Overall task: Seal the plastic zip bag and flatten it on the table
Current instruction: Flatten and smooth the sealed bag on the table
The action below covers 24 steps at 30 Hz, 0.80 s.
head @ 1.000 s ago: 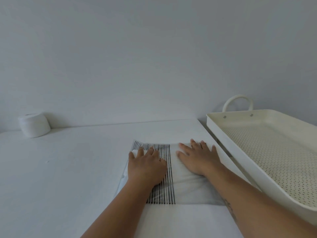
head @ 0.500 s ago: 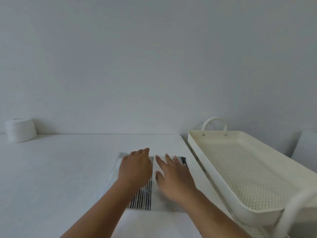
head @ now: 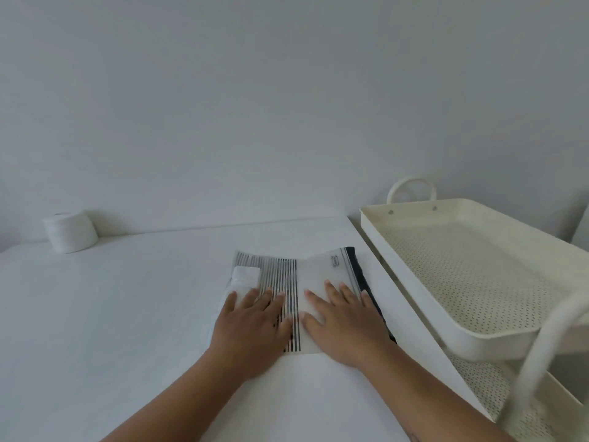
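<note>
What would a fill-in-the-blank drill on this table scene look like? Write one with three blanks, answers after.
1. Both hands, left hand and right hand, lie palm-down on the ____.
2. The roll stands at the table's far ____ corner.
3. The perforated tray stands to the ____ of the zip bag.

Answers: zip bag; left; right

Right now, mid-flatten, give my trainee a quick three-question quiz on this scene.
1. True or false: both the left hand and the right hand lie palm-down on the zip bag.
2. Which side of the bag is its dark zip strip on: A) toward the tray cart, B) toward the white roll?
3. What pattern is printed on the bag?

Key: 1 true; 2 A; 3 black stripes.
</note>
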Each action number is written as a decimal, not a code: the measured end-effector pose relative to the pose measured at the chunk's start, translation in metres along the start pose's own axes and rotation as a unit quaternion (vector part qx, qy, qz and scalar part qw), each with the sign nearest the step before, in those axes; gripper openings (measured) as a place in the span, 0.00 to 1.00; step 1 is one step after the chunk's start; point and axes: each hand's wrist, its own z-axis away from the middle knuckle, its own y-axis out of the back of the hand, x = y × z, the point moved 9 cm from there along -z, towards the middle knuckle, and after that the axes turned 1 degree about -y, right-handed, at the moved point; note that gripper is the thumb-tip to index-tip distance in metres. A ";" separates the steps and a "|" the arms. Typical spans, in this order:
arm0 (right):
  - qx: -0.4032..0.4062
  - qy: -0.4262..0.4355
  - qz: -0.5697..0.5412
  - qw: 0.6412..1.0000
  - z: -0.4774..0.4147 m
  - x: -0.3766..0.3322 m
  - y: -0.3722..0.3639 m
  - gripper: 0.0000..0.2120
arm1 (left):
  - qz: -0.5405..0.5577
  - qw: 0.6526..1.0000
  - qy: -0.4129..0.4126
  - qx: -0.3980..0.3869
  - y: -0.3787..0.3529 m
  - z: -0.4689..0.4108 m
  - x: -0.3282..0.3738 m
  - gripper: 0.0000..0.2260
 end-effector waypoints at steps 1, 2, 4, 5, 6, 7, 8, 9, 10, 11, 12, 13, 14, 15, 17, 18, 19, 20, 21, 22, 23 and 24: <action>-0.003 0.004 -0.004 1.000 0.003 0.002 0.001 0.31 | -0.004 1.000 -0.001 0.003 0.003 0.004 0.001 0.29; -0.010 0.011 -0.007 1.000 0.007 0.004 0.000 0.31 | -0.005 1.000 -0.005 0.001 0.005 0.009 0.002 0.31; -0.037 0.026 -0.009 0.999 0.016 0.011 -0.002 0.33 | 0.007 1.000 -0.021 -0.003 0.011 0.017 0.005 0.32; -0.053 0.029 -0.011 0.998 0.019 0.015 -0.001 0.35 | 0.021 0.999 -0.026 0.004 0.017 0.017 0.006 0.30; -0.063 0.029 -0.009 0.998 0.021 0.018 0.002 0.35 | 0.037 0.999 -0.024 0.015 0.024 0.015 0.006 0.28; -0.060 0.028 -0.003 0.998 0.018 0.020 0.008 0.34 | 0.048 0.998 -0.013 0.026 0.030 0.010 0.003 0.25; -0.041 0.027 0.003 0.999 0.013 0.019 0.018 0.32 | 0.055 0.998 0.004 0.031 0.034 0.003 -0.001 0.23; -0.015 0.028 0.000 0.999 0.006 0.015 0.028 0.29 | 0.063 0.997 0.022 0.026 0.034 -0.005 -0.004 0.22; 0.010 0.034 -0.011 0.999 -0.003 0.008 0.037 0.27 | 0.073 0.996 0.043 0.010 0.031 -0.012 -0.008 0.22; 0.028 0.044 -0.026 0.998 -0.013 -0.001 0.044 0.26 | 0.080 0.995 0.064 -0.012 0.026 -0.018 -0.012 0.24; 0.037 0.055 -0.038 0.997 -0.022 -0.010 0.046 0.25 | 0.084 0.993 0.081 -0.033 0.020 -0.024 -0.016 0.25; 0.036 0.065 -0.044 0.996 -0.031 -0.019 0.046 0.25 | 0.086 0.991 0.093 -0.051 0.014 -0.027 -0.019 0.27; 0.030 0.071 -0.044 0.996 -0.040 -0.027 0.043 0.25 | 0.088 0.989 0.100 -0.064 0.008 -0.030 -0.020 0.27; 0.023 0.076 -0.044 0.996 -0.048 -0.034 0.039 0.24 | 0.089 0.988 0.103 -0.072 0.003 -0.031 -0.020 0.28; 0.011 0.082 -0.052 0.995 -0.059 -0.044 0.031 0.24 | 0.095 0.987 0.105 -0.072 -0.002 -0.032 -0.018 0.27; 0.003 0.084 -0.060 0.995 -0.062 -0.048 0.026 0.24 | 0.094 0.988 0.102 -0.068 -0.003 -0.032 -0.017 0.27; -0.007 0.087 -0.066 0.994 -0.064 -0.051 0.019 0.24 | 0.087 0.989 0.097 -0.066 -0.004 -0.031 -0.017 0.27; -0.015 0.089 -0.067 0.994 -0.064 -0.054 0.012 0.23 | 0.073 0.991 0.091 -0.065 -0.004 -0.031 -0.018 0.26; -0.020 0.088 -0.062 0.994 -0.063 -0.054 0.005 0.24 | 0.061 0.993 0.084 -0.065 -0.005 -0.032 -0.018 0.26; -0.021 0.085 -0.055 0.995 -0.062 -0.051 0.000 0.24 | 0.052 0.994 0.078 -0.064 -0.006 -0.033 -0.017 0.26; -0.021 0.082 -0.046 0.995 -0.063 -0.048 -0.004 0.24 | 0.043 0.994 0.074 -0.061 -0.006 -0.034 -0.016 0.25; -0.021 0.080 -0.035 0.996 -0.064 -0.046 -0.006 0.24 | 0.037 0.995 0.070 -0.056 -0.006 -0.035 -0.016 0.25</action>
